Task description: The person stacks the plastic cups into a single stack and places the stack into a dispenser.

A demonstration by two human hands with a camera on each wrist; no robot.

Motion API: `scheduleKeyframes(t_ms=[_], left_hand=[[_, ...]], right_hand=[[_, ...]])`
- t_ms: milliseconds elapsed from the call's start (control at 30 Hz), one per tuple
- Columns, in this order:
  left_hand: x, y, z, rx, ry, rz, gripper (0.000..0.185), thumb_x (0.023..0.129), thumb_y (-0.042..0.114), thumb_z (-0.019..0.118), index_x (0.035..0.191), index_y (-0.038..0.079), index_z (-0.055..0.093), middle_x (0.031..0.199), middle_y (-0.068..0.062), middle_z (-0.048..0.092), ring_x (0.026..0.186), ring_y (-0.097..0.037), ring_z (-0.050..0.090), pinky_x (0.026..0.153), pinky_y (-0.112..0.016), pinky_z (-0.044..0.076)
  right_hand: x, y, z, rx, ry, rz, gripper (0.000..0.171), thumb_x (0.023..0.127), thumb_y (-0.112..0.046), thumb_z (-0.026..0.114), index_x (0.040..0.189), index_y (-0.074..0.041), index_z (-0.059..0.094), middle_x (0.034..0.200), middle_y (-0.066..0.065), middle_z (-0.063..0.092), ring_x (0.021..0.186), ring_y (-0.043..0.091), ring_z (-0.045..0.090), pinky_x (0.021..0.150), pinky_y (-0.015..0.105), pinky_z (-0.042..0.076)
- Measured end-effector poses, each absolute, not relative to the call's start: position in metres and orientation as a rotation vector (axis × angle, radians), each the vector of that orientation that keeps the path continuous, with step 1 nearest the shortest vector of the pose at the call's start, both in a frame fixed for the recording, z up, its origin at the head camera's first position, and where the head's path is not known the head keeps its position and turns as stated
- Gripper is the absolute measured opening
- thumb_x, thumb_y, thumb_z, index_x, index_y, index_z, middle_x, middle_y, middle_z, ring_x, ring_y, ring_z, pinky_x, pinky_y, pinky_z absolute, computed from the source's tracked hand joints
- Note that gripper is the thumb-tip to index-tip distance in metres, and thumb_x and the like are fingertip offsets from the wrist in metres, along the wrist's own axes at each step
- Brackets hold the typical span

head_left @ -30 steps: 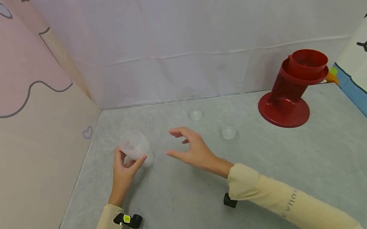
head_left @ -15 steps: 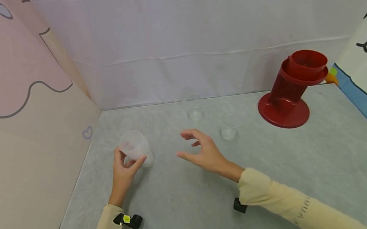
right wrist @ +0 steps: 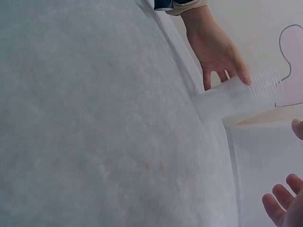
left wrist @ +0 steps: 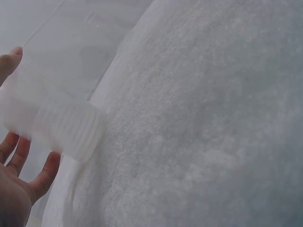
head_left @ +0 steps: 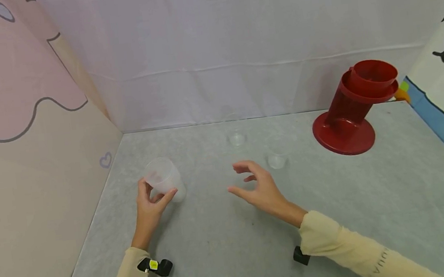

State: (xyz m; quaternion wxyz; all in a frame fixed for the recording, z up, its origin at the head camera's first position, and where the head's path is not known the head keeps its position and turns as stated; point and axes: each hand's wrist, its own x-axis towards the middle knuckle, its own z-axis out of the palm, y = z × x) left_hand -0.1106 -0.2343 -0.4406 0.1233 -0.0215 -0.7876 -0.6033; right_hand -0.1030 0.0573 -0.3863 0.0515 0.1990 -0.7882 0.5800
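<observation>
left hand (head_left: 149, 208) grips the frosted plastic cup (head_left: 163, 178), tilted on the table (head_left: 226, 247). right hand (head_left: 261, 188) hovers, fingers apart; a small clear cup (head_left: 276, 156) stands just beyond its fingertips.

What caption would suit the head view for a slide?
Left hand grips a translucent cup; the empty right hand hovers near a small clear cup.

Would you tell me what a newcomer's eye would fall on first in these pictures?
Most likely the red cup dispenser, leaning at the far right of the grey table. Next, the left hand gripping a clear plastic cup near the left wall, and the right hand hovering open at mid-table, with two more clear cups behind it.
</observation>
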Motion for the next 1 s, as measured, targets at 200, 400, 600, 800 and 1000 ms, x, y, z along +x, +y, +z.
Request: scheduleKeyframes(t_ms=[200,400,600,800,1000], left_hand=[[-0.110,-0.234,-0.441,-0.057,-2.290,-1.772,0.067,0.078,0.001,0.076,0.132,0.001,0.036,0.124,-0.007,0.045,0.111,-0.013,0.047,0.081,-0.023,0.050],[-0.111,-0.234,-0.440,-0.055,-2.290,-1.777,0.067,0.078,0.002,0.076,0.133,0.002,0.036,0.125,-0.006,0.045,0.113,-0.013,0.047,0.081,-0.025,0.050],[-0.111,-0.235,-0.439,-0.054,-2.309,-1.773,0.069,0.078,0.002,0.076,0.133,0.002,0.035,0.126,-0.007,0.044,0.113,-0.013,0.047,0.081,-0.024,0.050],[-0.112,-0.235,-0.438,-0.055,-2.309,-1.776,0.068,0.078,0.002,0.076,0.132,0.002,0.035,0.126,-0.006,0.044,0.114,-0.013,0.047,0.081,-0.025,0.050],[-0.111,-0.235,-0.437,-0.072,-2.310,-1.771,0.067,0.078,0.001,0.076,0.132,0.001,0.035,0.126,-0.006,0.044,0.113,-0.013,0.047,0.082,-0.025,0.050]], right_hand=[[-0.100,0.065,-0.393,0.575,-2.365,1.758,0.050,0.076,-0.001,0.078,0.120,0.005,0.054,0.116,0.019,0.058,0.106,0.039,0.055,0.082,0.055,0.048],[-0.094,0.073,-0.397,0.508,-2.357,1.763,0.052,0.075,0.001,0.078,0.120,0.005,0.054,0.118,0.020,0.058,0.107,0.040,0.055,0.082,0.056,0.048],[-0.091,0.082,-0.407,0.457,-2.315,1.729,0.052,0.075,0.001,0.078,0.121,0.005,0.053,0.117,0.018,0.058,0.105,0.037,0.056,0.081,0.055,0.049],[-0.097,0.097,-0.438,0.338,-2.300,1.686,0.054,0.076,-0.008,0.080,0.123,-0.005,0.054,0.115,0.005,0.060,0.105,0.023,0.058,0.080,0.046,0.051],[-0.098,0.109,-0.444,0.248,-2.288,1.661,0.053,0.076,-0.009,0.080,0.122,-0.004,0.054,0.115,0.004,0.060,0.105,0.021,0.057,0.080,0.043,0.051]])
